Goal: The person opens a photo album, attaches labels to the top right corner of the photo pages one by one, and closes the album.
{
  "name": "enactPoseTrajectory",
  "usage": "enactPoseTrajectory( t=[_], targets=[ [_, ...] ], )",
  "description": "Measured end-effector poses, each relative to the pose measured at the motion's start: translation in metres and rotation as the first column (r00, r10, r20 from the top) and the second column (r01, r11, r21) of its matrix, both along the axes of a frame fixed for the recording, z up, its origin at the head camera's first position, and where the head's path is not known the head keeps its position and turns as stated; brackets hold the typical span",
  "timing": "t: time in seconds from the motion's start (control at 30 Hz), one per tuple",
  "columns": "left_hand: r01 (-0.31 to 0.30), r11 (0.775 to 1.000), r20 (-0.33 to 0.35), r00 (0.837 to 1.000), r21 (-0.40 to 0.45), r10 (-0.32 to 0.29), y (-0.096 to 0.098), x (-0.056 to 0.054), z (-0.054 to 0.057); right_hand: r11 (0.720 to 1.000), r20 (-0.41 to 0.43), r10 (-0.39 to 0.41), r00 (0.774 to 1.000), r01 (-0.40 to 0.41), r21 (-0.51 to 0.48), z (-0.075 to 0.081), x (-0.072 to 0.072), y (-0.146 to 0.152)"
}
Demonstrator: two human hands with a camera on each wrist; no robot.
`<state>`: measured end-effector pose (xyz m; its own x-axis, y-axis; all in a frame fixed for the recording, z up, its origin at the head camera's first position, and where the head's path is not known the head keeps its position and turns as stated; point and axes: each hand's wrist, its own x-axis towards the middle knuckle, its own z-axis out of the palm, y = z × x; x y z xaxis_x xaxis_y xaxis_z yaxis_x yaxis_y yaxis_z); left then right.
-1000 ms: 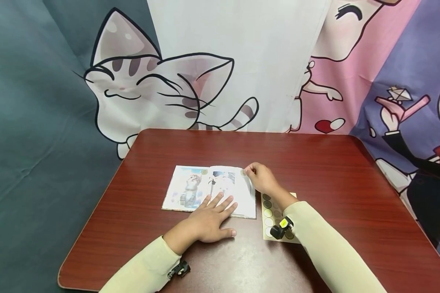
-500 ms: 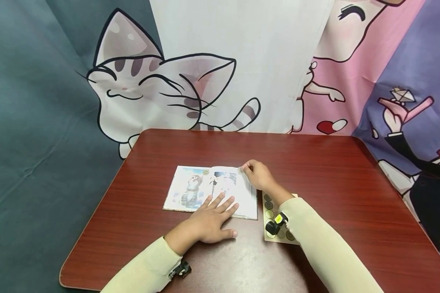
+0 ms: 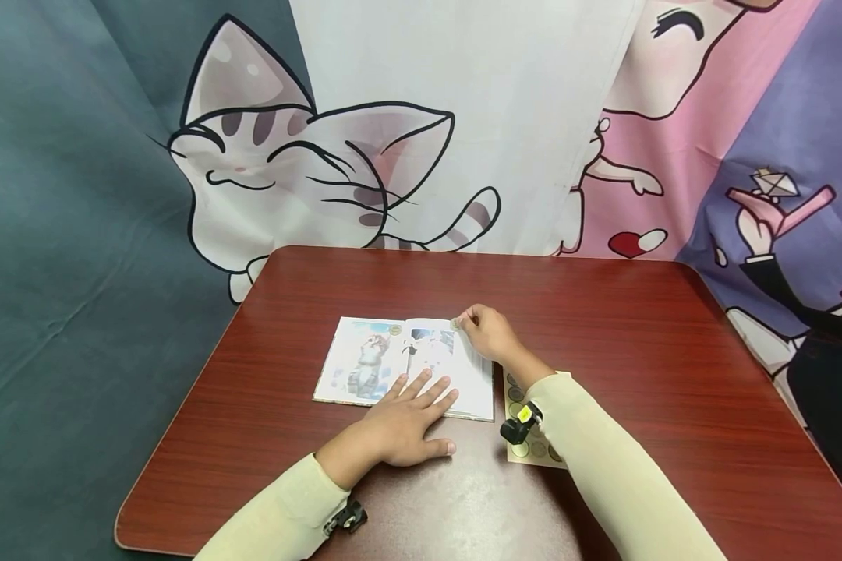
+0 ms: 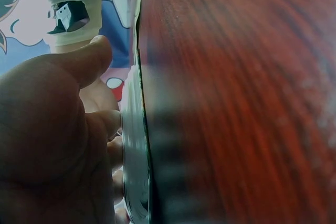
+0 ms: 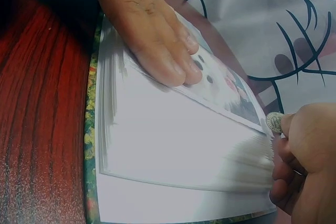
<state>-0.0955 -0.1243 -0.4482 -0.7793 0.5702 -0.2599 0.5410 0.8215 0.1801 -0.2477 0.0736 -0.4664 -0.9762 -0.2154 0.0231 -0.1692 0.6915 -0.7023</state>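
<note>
An open book lies on the table, a cat picture on its left page and another picture on its right page. My left hand rests on the lower part of the book with fingers spread and straight. At the top right corner of the right page, my right hand pinches a small round gold sticker between thumb and finger. The sticker is right at the page edge in the right wrist view. A similar round sticker sits at the left page's top corner. Thick page edges show in the left wrist view.
A sheet of round gold stickers lies right of the book, partly hidden under my right forearm. The reddish-brown wooden table extends around the book. A curtain with cartoon cats hangs behind the table's far edge.
My right hand has shifted slightly left along the top of the right page with the sticker between its fingers. The left hand has stayed in place on the book.
</note>
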Motion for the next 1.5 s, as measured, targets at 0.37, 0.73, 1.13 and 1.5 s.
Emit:
enactPoseTrajectory(
  t=[0.37,0.73,1.13,1.5],
  targets=[
    [-0.001,1.0,0.001,1.0,0.001,0.001,0.0,0.0,0.001,1.0,0.022,0.004,1.0,-0.004,0.012,-0.001,-0.001,-0.006],
    [-0.002,1.0,0.002,1.0,0.007,0.002,0.0,-0.001,0.0,0.997,-0.008,0.009,1.0,-0.009,0.074,-0.006,-0.003,-0.009],
    [-0.004,1.0,-0.011,1.0,0.002,0.004,0.0,0.001,-0.002,0.993,-0.082,-0.01,0.997,0.02,0.119,-0.011,0.0,-0.01],
    [-0.007,1.0,-0.02,1.0,0.003,0.007,0.002,0.001,-0.001,0.984,-0.201,0.16,0.966,-0.14,0.113,-0.014,0.0,0.0]
  ],
)
